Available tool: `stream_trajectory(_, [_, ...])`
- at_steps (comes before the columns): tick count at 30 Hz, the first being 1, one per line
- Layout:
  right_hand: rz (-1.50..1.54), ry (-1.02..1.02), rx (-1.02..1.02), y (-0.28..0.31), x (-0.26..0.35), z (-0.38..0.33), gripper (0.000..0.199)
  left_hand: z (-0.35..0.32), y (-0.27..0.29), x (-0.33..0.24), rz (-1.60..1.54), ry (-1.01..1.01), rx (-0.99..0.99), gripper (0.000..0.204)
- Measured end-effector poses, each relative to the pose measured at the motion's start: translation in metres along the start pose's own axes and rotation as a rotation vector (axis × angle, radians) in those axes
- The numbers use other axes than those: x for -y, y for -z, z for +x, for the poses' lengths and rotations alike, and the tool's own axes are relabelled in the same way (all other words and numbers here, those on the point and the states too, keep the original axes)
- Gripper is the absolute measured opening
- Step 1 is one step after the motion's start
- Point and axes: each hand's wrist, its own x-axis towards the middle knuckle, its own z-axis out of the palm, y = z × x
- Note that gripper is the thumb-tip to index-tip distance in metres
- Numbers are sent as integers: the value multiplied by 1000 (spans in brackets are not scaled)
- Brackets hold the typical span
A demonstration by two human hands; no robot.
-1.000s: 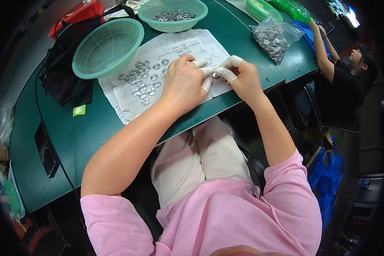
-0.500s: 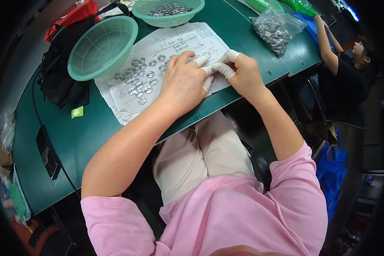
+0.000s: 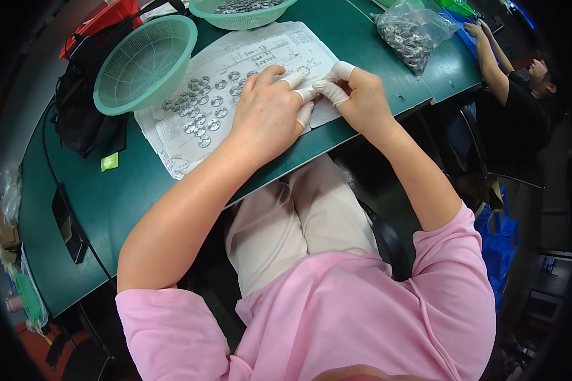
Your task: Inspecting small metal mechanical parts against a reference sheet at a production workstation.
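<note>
Head view: where do the discs lie?
– On the sheets, mostly left of the left hand, some overlapping, some apart; the paper probably keeps them off the surface and easy to pick up
– And the hands?
– The left hand's fingertips meet those of the right hand over the sheets; what lies between is hidden, so one cannot tell whether they grip a disc. Working tip to tip would suit so small a part, and the white finger cots likely guard the skin
– What differs from the earlier frame?
– A second ago a disc showed at the right fingertips; now none does, the fingers crowding over that spot. Discs, near basket and bag all sit higher in view, so the head has probably shifted
</note>
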Motion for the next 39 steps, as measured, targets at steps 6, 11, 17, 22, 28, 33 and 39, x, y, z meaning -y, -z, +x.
stream_trajectory(6, [50,-65,11,2,-1,-6,17,-2,-1,-4,-7,15,28,23])
stream_trajectory(11, [-17,-36,2,-1,4,2,14,0,2,0,17,4,13,24])
stream_trajectory(17, [182,-153,-25,1,3,-7,12,-1,-1,-3,-22,16,1,22])
stream_trajectory(22, [131,-167,73,7,6,0,13,-2,-2,0,-11,28,-5,21])
stream_trajectory(28, [33,-44,29,3,-4,-1,15,-1,-2,-2,-7,17,2,21])
stream_trajectory(33, [8,-20,-12,-1,-7,-3,17,0,2,-4,28,18,64,23])
stream_trajectory(39, [-24,-31,-33,-2,0,-1,18,-1,-1,-2,-1,-7,-20,22])
